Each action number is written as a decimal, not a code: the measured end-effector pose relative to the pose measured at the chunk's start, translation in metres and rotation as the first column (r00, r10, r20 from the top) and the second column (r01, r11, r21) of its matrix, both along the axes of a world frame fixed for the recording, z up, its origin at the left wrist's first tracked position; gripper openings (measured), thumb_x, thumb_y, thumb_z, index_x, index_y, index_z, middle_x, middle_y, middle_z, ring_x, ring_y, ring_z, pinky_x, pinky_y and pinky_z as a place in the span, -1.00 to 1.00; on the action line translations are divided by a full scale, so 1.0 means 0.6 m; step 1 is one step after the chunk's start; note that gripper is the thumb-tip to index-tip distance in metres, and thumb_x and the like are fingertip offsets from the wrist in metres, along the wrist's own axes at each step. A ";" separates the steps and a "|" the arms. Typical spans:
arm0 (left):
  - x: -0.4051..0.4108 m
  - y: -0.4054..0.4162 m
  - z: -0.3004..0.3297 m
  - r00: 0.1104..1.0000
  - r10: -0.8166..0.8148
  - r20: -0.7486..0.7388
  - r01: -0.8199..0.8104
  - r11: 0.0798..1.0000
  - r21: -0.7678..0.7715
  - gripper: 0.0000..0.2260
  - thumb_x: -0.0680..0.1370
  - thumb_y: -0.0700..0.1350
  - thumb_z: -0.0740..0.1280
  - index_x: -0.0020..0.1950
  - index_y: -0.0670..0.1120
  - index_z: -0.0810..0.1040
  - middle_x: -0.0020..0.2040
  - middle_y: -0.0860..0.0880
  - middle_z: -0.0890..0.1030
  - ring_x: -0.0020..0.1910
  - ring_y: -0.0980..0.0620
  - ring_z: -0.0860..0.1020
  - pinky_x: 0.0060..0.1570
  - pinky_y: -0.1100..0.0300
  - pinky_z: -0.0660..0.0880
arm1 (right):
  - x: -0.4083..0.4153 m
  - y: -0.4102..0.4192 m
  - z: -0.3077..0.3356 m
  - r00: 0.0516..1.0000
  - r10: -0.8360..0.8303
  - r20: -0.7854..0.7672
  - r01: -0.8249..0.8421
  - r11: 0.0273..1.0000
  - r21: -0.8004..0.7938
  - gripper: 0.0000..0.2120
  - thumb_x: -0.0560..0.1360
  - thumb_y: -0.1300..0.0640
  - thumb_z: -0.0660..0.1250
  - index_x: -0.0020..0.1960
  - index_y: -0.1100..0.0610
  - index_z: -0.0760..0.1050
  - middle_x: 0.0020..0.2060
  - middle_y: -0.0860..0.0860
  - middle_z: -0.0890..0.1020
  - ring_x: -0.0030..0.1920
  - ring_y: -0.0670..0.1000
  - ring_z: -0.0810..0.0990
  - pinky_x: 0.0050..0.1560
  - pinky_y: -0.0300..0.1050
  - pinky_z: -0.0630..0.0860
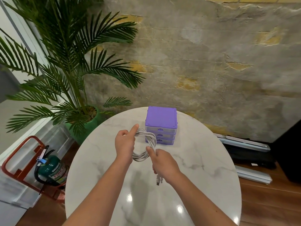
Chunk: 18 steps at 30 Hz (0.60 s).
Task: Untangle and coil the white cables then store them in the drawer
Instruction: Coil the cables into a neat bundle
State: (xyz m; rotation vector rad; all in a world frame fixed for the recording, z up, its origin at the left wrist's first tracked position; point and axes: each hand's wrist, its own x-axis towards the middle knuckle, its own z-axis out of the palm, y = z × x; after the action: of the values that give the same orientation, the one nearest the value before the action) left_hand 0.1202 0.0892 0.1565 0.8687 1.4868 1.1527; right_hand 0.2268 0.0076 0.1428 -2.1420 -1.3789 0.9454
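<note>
A person stands over a round white marble table [195, 168]. Both hands are up above the tabletop, and between them hangs a loop of white cables [146, 144] wound together in a bunch. The left hand [124, 144] holds the left side of the loop with curled fingers, and its pointer finger sticks out straight toward the far side. The right hand [164, 162] is closed tight around the near right part of the bunch. The cable plugs [159, 180] poke out below that hand.

Just behind the loop, on the far part of the table, sits a small purple drawer box [161, 124]. It has three see-through drawers stacked up, and all three look pushed in.

On the floor to the left are a palm plant in a green pot [88, 126] and a green fire extinguisher [52, 168] in a red stand [19, 155].
</note>
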 end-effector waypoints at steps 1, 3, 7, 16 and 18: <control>0.002 0.000 0.001 0.999 0.036 -0.020 -0.036 0.999 0.016 -0.55 0.37 0.16 0.48 -0.32 -0.08 0.29 -0.39 -0.08 0.39 -0.44 -0.04 0.30 -0.38 0.11 0.31 | -0.005 -0.002 0.004 0.999 0.007 0.047 -0.008 0.999 0.032 -0.51 0.61 -0.25 -0.08 -0.28 0.04 0.34 -0.19 0.07 0.67 -0.10 0.13 0.63 -0.03 -0.01 0.52; 0.008 0.001 0.003 0.996 0.081 -0.047 -0.079 0.996 0.046 -0.54 0.33 0.18 0.49 -0.33 -0.06 0.28 -0.35 -0.09 0.42 -0.39 -0.07 0.33 -0.28 0.04 0.35 | -0.019 -0.008 0.006 0.993 0.019 0.119 -0.031 0.994 0.104 -0.49 0.64 -0.19 -0.13 -0.17 0.07 0.43 -0.14 0.07 0.67 -0.04 0.14 0.62 -0.02 -0.02 0.49; 0.012 0.012 0.019 0.992 0.126 0.001 -0.126 0.990 0.070 -0.52 0.29 0.19 0.50 -0.33 -0.04 0.25 -0.35 -0.08 0.39 -0.37 -0.07 0.30 -0.29 0.05 0.33 | -0.039 -0.026 -0.009 0.960 0.052 0.275 -0.104 0.979 0.176 -0.50 0.66 -0.12 -0.15 0.08 0.13 0.49 -0.06 0.09 0.67 0.00 0.16 0.61 -0.01 -0.01 0.48; -0.014 0.011 0.036 0.811 -0.288 0.510 0.376 0.923 -0.077 -0.76 0.55 0.05 0.32 -0.26 -0.02 0.43 -0.54 0.05 0.28 -0.60 0.14 0.16 -0.61 0.32 0.09 | 0.021 -0.012 -0.017 0.989 -0.099 0.109 0.061 0.950 0.307 -0.59 0.64 -0.12 -0.01 -0.13 0.01 0.53 -0.12 -0.05 0.64 -0.06 0.05 0.59 -0.04 0.02 0.53; -0.024 0.010 0.041 0.768 -0.409 0.492 0.521 0.846 -0.111 -0.72 0.56 0.08 0.27 -0.27 -0.04 0.51 -0.48 -0.02 0.44 -0.59 0.12 0.24 -0.60 0.34 0.19 | 0.027 -0.010 -0.013 0.985 -0.110 0.132 0.065 0.950 0.306 -0.57 0.64 -0.14 -0.04 -0.16 0.02 0.48 -0.17 -0.04 0.64 -0.11 0.09 0.59 -0.07 0.04 0.53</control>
State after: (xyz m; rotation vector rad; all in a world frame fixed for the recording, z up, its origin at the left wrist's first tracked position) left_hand 0.1058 0.0951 0.1811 0.6863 0.9198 0.7078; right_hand 0.2433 0.0015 0.1350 -2.0517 -1.3821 0.5114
